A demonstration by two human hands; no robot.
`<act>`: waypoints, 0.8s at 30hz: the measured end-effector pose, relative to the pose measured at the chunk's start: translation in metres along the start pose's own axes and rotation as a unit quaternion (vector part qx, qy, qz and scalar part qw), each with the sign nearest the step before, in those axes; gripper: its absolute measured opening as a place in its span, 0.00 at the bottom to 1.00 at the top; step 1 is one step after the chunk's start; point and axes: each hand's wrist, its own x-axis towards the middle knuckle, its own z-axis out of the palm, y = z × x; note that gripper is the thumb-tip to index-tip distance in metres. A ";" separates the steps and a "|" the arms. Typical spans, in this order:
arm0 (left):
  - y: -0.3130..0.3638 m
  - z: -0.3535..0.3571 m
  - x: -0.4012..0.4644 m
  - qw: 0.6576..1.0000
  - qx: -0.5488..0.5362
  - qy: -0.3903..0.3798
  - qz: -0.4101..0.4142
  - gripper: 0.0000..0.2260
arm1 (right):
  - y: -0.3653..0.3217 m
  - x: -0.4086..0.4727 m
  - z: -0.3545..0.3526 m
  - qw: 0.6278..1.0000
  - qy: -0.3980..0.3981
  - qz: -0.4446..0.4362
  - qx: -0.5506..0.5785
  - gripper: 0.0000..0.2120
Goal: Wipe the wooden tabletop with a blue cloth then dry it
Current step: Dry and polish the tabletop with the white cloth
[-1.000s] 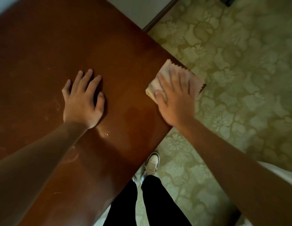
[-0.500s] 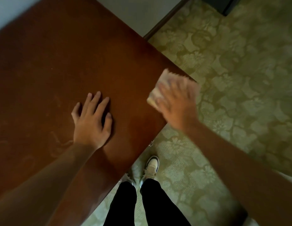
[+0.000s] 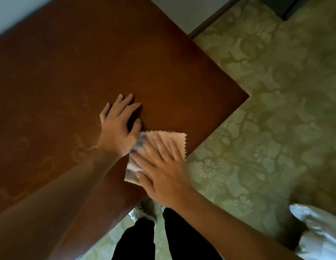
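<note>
Under my right hand point(image 3: 163, 171), near the table edge closest to me, lies a pale pinkish cloth with a zigzag-cut border point(image 3: 171, 139); my fingers are spread straight and flat on top of it, pressing it down rather than gripping it, and the hand shows some motion blur. Just beside it, my left hand point(image 3: 119, 126) rests palm-down on the bare wood with its fingers splayed, holding nothing, its thumb side almost touching the cloth's left corner. Both sit on the reddish-brown polished wooden tabletop point(image 3: 88, 62), whose right corner juts out over a green floral-patterned carpet point(image 3: 276, 109). Faint swirling smears show on the wood to the left of my forearm, though I cannot tell whether they are damp streaks or dust. The cloth looks pinkish and not blue, with only a darker patch near its left end, so I judge this to be the drying pass, or else the light is misleading me about its colour. Below the table edge I see my dark trouser legs point(image 3: 137, 241) and pale shoes. Next, I think, the flat hand should carry the cloth leftward over those smears, which calls for even pressure and for my left hand to move aside.
</note>
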 end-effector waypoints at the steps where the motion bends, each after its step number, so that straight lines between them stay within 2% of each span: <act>1: -0.001 -0.004 -0.002 1.000 -0.010 0.000 -0.007 0.22 | 0.002 0.000 -0.001 1.000 -0.006 -0.013 -0.012 0.28; 4: -0.011 -0.018 -0.022 0.999 0.017 0.038 -0.026 0.20 | 0.028 0.018 -0.013 0.999 -0.014 0.015 -0.031 0.28; 7: -0.040 -0.035 -0.052 0.992 0.064 0.087 -0.058 0.19 | 0.044 0.051 -0.025 0.990 -0.006 0.135 -0.029 0.28; 9: -0.065 -0.046 -0.072 0.987 0.090 0.099 -0.089 0.20 | 0.020 0.065 -0.021 0.985 -0.007 0.170 -0.017 0.28; 10: -0.077 -0.051 -0.082 0.984 0.100 0.099 -0.111 0.20 | -0.004 0.065 -0.013 0.989 -0.007 0.146 -0.012 0.28; 12: -0.097 -0.061 -0.105 0.977 0.110 0.102 -0.152 0.22 | -0.072 0.052 0.008 0.999 -0.008 0.042 0.008 0.28; 15: -0.120 -0.077 -0.135 0.972 0.115 0.102 -0.179 0.23 | -0.156 0.028 0.033 0.996 -0.031 -0.065 0.048 0.27; 17: -0.133 -0.085 -0.151 0.969 0.122 0.095 -0.193 0.23 | -0.163 0.029 0.037 0.992 -0.047 -0.113 0.032 0.27; 19: -0.140 -0.088 -0.163 0.967 0.126 0.087 -0.205 0.24 | -0.136 0.045 0.028 0.990 -0.063 -0.127 0.009 0.27; 21: -0.142 -0.088 -0.170 0.966 0.125 0.082 -0.209 0.25 | -0.094 0.077 0.011 0.997 -0.041 -0.059 -0.013 0.28; 24: -0.140 -0.088 -0.171 0.968 0.117 0.083 -0.206 0.25 | -0.032 0.130 -0.016 0.989 -0.079 0.080 -0.091 0.32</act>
